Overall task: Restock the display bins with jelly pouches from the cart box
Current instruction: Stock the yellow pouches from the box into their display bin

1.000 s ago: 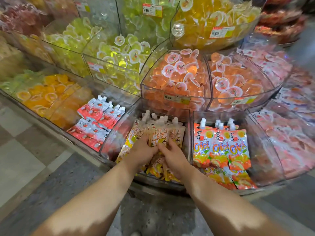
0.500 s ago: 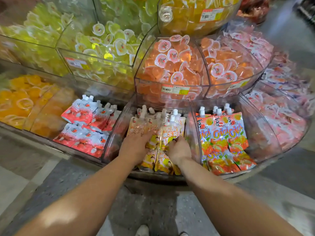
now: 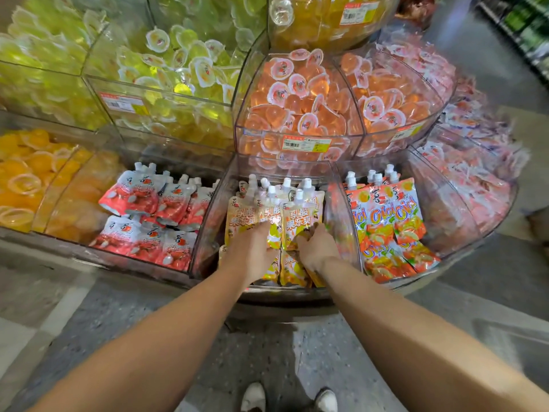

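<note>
"Cici" stands on the orange pouches (image 3: pixel 386 215); "乳酸果冻爽" on the yellow pouches (image 3: pixel 297 218); price labels (image 3: pixel 306 143) are unreadable.

White shoes (image 3: pixel 289 398) stand on grey speckled floor (image 3: pixel 320 352); blurred green shelving (image 3: pixel 527 23), perhaps bottles, far right.

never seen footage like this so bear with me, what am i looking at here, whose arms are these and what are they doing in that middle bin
There is no machine: a person wears a camera on the head, looking forward and down, so the arms are their own. It is a single view. Their left hand and right hand are both in the middle bin, a clear plastic compartment, resting on the yellow-orange jelly pouches with white caps. The fingers are partly hidden, so I cannot tell whether they grip a pouch. Left of it lie red pouches, right of it orange pouches. Bins above hold jelly cups. The person's shoes show on the floor below.
</note>
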